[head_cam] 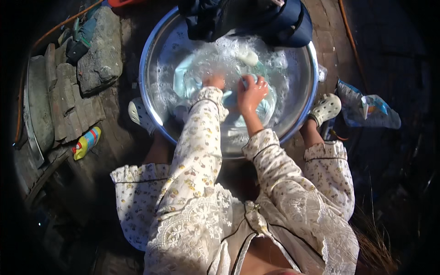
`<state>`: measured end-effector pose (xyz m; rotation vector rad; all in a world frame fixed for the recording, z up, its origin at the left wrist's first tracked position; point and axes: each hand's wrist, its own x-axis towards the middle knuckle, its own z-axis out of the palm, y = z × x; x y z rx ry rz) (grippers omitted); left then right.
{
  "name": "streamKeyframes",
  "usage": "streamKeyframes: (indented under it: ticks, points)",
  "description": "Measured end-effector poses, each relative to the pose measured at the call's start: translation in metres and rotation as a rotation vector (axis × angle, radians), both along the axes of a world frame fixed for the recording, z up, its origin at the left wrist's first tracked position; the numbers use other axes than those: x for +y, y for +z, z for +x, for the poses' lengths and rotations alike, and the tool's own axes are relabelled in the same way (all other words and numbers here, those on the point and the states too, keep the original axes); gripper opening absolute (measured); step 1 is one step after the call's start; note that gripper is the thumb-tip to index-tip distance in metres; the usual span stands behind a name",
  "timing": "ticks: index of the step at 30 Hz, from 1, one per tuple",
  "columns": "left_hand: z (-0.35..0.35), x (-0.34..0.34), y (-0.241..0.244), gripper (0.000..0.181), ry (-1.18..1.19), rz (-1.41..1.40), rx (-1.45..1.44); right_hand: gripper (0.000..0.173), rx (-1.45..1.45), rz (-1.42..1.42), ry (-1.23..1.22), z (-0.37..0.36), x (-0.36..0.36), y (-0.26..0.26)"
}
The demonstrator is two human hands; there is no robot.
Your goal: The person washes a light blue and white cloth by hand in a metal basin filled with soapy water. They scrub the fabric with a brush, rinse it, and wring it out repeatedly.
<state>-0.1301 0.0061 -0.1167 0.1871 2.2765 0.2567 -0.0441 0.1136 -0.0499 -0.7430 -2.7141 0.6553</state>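
Note:
A wide metal basin (142, 68) of sudsy water stands between my feet, with pale blue-green cloth (184, 77) partly under the water. My left hand (215, 81) dips into the suds at the middle of the basin; its fingers are hidden by foam and blur. Just right of it, my right hand (253, 92) has its fingers curled on the wet cloth. A whitish lump (248, 58) floats in the foam beyond my hands. Dark navy cloth (247, 20) hangs over the basin's far rim.
A rough stone block (101, 51) and stacked bricks (65, 99) lie on the left, with a yellow bottle (87, 143) nearer me. A plastic packet (367, 108) lies on the right. My feet in white clogs (326, 109) flank the basin. An orange hose (349, 31) runs along the ground.

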Motion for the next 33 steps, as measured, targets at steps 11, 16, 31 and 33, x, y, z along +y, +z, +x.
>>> streamKeyframes:
  ticks: [11,16,31,33]
  points:
    - [-0.007,-0.017,0.077,0.072,-0.146,0.229,0.304,0.04,-0.218,-0.026,0.222,0.018,0.0,-0.059]
    - [0.031,-0.02,0.067,0.079,-0.271,0.136,0.396,0.04,-0.201,-0.111,0.039,-0.016,0.027,-0.082]
    - [-0.033,-0.038,0.031,0.071,-0.114,0.184,-0.035,0.033,-0.447,-0.076,0.235,0.007,-0.01,-0.067]
    - [-0.018,-0.037,0.047,0.078,-0.019,0.162,0.07,0.036,-0.28,0.068,0.333,0.004,0.005,-0.092]
